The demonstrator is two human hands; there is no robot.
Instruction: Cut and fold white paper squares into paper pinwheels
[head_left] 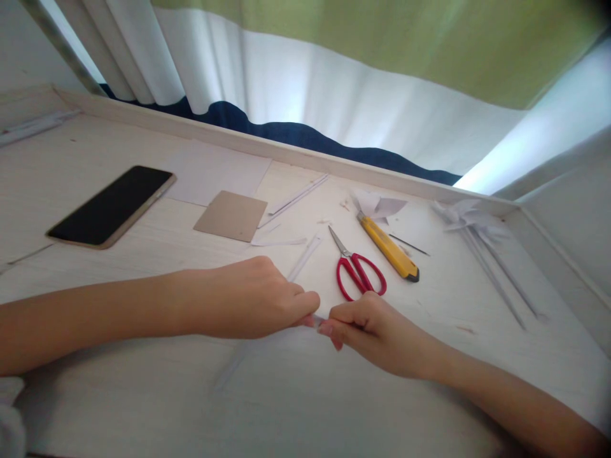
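Note:
My left hand (267,299) and my right hand (372,327) meet over the middle of the table, both closed in a pinch. Between their fingertips shows a short bit of a white paper strip (318,320); the fingers hide the rest of it. Just beyond my right hand lie red-handled scissors (356,267), blades pointing away and slightly open. A pale folded paper strip (305,256) runs behind my left hand. Another faint, blurred strip (231,369) shows below that hand.
A phone (112,207) lies at left, near a white paper sheet (217,168) and a cardboard square (231,216). A yellow utility knife (389,248) and a thin dark rod (409,244) lie right. Paper pinwheels (470,219) sit near the raised table edge (305,162); curtains (334,83) hang behind.

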